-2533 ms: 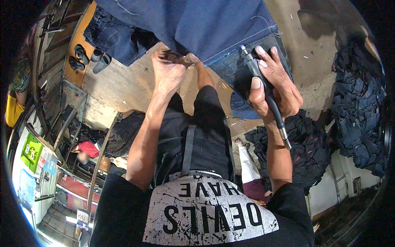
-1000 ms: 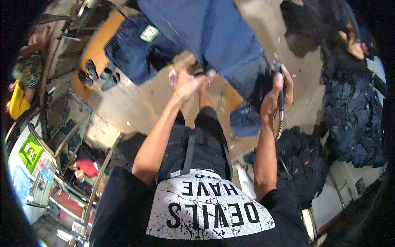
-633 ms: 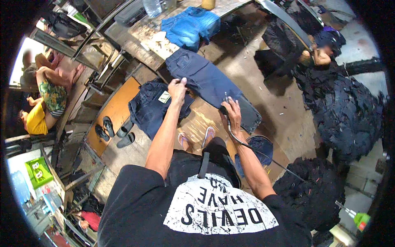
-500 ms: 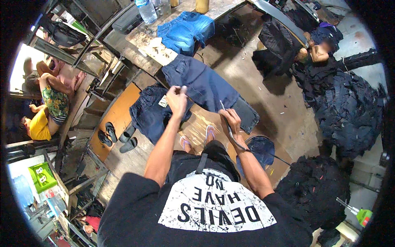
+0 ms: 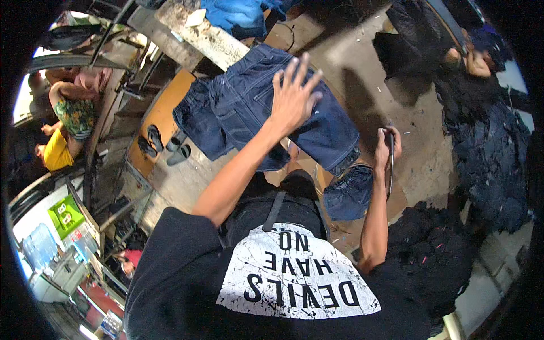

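Dark blue denim shorts lie spread over a narrow dark board in front of me, pocket seams showing. My left hand is over their upper right part, fingers spread and holding nothing; whether it touches the cloth I cannot tell. Off to the right of the shorts, my right hand is closed around a thin dark tool whose shaft or cord hangs down beside my forearm. Below the board's end is another dark denim garment.
A worn bench with lighter blue denim stands ahead. Heaps of dark cloth lie at the right, near another person. Slippers are on the left, and a person in yellow sits beyond.
My left hand has moved right and spread its fingers above the shorts. My right hand has swung right, away from them, with the tool. The shorts now lie differently, spread further left.
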The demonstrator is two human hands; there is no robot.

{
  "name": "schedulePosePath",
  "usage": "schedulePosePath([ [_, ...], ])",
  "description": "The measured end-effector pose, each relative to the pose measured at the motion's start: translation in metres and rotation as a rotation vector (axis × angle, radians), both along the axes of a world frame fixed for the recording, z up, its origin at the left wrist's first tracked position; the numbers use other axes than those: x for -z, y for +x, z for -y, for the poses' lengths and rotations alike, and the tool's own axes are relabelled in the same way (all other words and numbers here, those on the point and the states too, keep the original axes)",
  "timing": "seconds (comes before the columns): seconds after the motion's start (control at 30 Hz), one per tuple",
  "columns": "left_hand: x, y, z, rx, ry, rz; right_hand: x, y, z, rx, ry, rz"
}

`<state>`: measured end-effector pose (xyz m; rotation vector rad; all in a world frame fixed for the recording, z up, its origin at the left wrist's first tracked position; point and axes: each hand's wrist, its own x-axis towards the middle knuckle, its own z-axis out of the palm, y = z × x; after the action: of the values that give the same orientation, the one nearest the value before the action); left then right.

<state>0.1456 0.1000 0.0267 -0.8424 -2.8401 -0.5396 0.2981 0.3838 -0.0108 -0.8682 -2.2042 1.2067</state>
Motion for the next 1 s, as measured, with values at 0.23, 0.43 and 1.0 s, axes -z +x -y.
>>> schedulePosePath([
  [0.23, 0.018, 0.013, 0.037, 0.203, 0.179, 0.230, -0.040, -0.041, 0.114, -0.558, 0.175, -0.106],
  [0.43, 0.020, -0.060, 0.123, -0.097, 0.265, -0.059, -0.032, -0.110, 0.182, -0.644, 0.017, -0.175],
  [1.0, 0.021, -0.114, 0.173, 0.348, 0.198, 0.609, 0.006, -0.147, 0.237, -0.928, 0.179, -0.297],
])
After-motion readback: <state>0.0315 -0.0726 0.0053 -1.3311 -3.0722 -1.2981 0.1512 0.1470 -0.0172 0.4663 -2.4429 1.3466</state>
